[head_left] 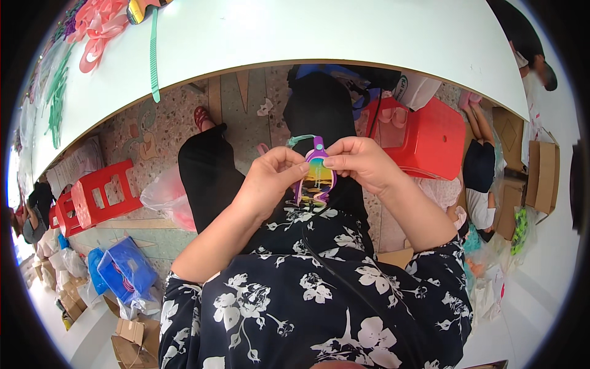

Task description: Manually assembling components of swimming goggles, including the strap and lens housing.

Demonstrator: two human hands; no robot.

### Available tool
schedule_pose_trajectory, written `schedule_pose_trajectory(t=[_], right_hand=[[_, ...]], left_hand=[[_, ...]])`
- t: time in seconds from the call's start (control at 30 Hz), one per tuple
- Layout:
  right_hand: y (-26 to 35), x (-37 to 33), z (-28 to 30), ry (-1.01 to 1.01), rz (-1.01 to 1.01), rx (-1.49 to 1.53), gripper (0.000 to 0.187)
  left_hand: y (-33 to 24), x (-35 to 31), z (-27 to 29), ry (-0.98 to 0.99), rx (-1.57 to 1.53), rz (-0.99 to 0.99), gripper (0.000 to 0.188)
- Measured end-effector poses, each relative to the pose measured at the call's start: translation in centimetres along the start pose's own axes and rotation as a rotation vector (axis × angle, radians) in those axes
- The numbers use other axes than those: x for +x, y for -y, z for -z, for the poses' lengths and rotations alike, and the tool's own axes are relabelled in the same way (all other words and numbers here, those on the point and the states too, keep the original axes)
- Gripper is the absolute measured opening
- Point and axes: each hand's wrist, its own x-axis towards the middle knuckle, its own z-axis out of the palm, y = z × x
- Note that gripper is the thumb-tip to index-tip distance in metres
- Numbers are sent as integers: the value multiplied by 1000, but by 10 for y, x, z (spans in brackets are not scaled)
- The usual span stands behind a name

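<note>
A pair of swimming goggles (316, 178) with a purple frame and shiny mirrored lenses hangs in front of me, over my lap. My left hand (275, 176) pinches the frame from the left with thumb and fingers. From the other side, my right hand (361, 163) grips the upper edge near a purple strap end (318, 143). A teal strap (301, 139) trails off the goggles to the left, over my dark trousers. The lower part of the goggles lies against my floral shirt, and how the strap joins is too small to tell.
On the white table (319, 31) ahead lie pink straps (101, 34), green straps (56, 98), a teal strap (154, 58) and other goggles (142, 8). Red stools (430, 138) stand at both sides. Blue bags (130, 267) and cardboard boxes (544, 175) sit around; other people are nearby.
</note>
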Motion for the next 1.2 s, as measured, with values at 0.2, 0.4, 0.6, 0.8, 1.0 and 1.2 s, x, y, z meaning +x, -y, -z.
schedule_pose_trajectory(t=[0.2,0.4,0.6,0.8,1.0,1.2], right_hand=[[11,37,29,364,-251,76,16],[-27,10,-6,-180,255,-113,17],[-68,-20,-27,-79,465,122,45],[-81,-25,-37,-187,512,28,37],[-93,-22,-45,-251,541,65,35],[-92,-23,-46,-305,537,109,38]], left_hand=[[-8,15,15,194,-193,261,15],[13,-6,12,-34,459,-239,17],[17,-16,18,-1,606,-172,17],[24,-17,16,13,659,-158,19],[40,-24,6,-121,980,-536,26],[25,-16,4,-154,1002,-800,29]])
